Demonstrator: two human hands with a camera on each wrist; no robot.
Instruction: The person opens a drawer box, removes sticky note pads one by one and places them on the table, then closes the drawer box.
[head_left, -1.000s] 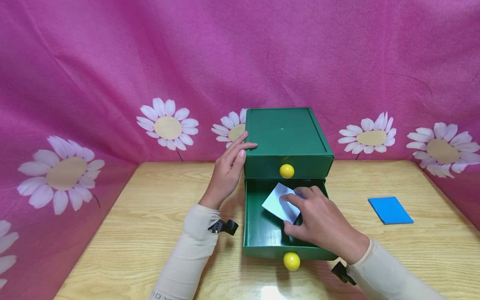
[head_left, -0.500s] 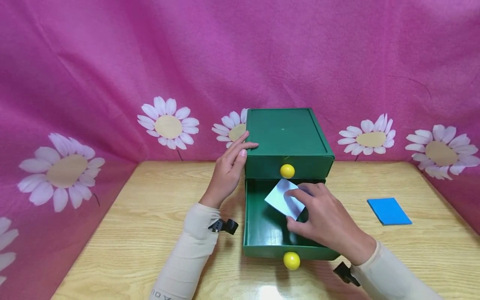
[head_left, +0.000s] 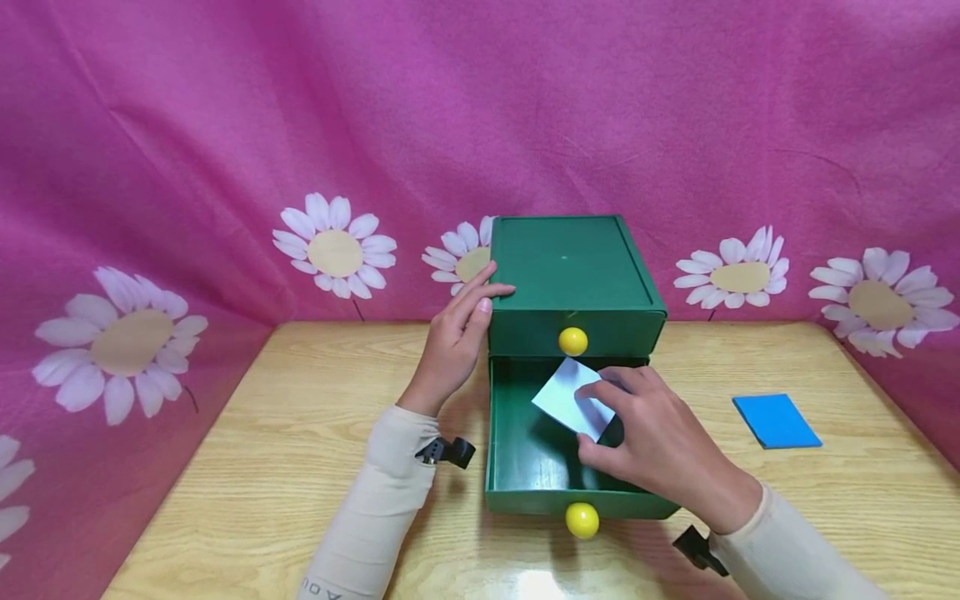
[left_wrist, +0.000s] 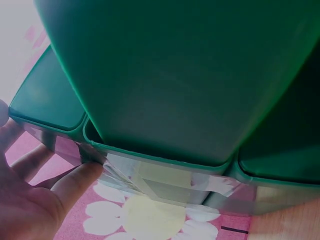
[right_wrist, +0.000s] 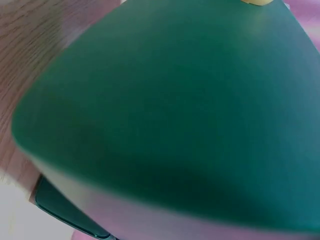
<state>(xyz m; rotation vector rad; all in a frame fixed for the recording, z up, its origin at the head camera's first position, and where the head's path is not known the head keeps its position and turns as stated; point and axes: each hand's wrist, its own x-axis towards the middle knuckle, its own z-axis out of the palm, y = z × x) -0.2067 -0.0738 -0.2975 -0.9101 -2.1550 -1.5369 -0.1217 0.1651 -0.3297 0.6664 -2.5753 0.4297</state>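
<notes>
A green two-drawer box stands on the table, its lower drawer pulled out and the upper one closed. My left hand rests on the box's left side, fingers extended, two fingertips at the top edge; the left wrist view shows this hand against the box's side. Over the open drawer, my right hand pinches a pale, square piece of paper, held tilted. In the right wrist view the drawer's green wall fills most of the picture and hides the hand.
A blue square lies on the wooden table to the right of the box. Yellow round knobs stick out from both drawer fronts. Behind, a pink cloth with daisies hangs around the table.
My right hand has shifted slightly to the right and away from the drawer's front with the paper. My left hand stays in place on the box.
</notes>
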